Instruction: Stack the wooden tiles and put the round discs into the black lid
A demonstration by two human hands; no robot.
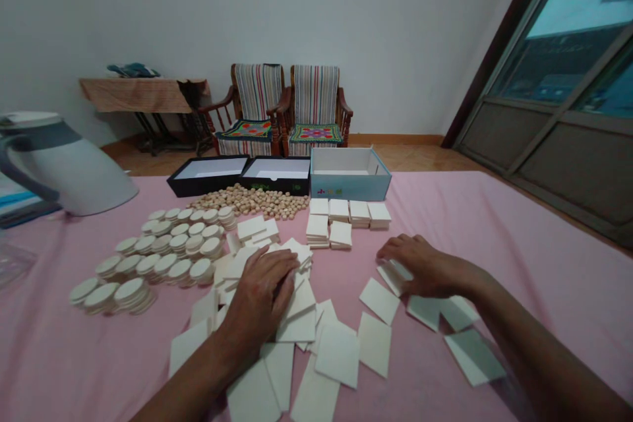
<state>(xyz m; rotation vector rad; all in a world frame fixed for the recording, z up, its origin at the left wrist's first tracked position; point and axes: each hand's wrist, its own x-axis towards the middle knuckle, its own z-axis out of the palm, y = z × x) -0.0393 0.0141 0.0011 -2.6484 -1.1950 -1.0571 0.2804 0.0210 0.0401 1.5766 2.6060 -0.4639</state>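
Observation:
My left hand (264, 287) rests on a loose heap of white square tiles (337, 351), its fingers bent over the upper tiles; whether it grips one cannot be made out. To the right, my right hand (420, 265) curls over a tilted white tile (394, 275), fingertips at its far edge. More loose squares (475, 355) lie beneath and beside the right forearm. Beyond the hands stand short stacks of square tiles (341, 235). Rows of stacked white round discs (179, 270) are left of the heap, with a spread of small wooden cubes (252, 201) behind them.
Two black open trays (210, 168) and a light blue open box (350, 184) line the far edge of the pink cloth (534, 231). A grey-white jug (84, 171) stands at the left. Two wooden armchairs (315, 95) are beyond the table.

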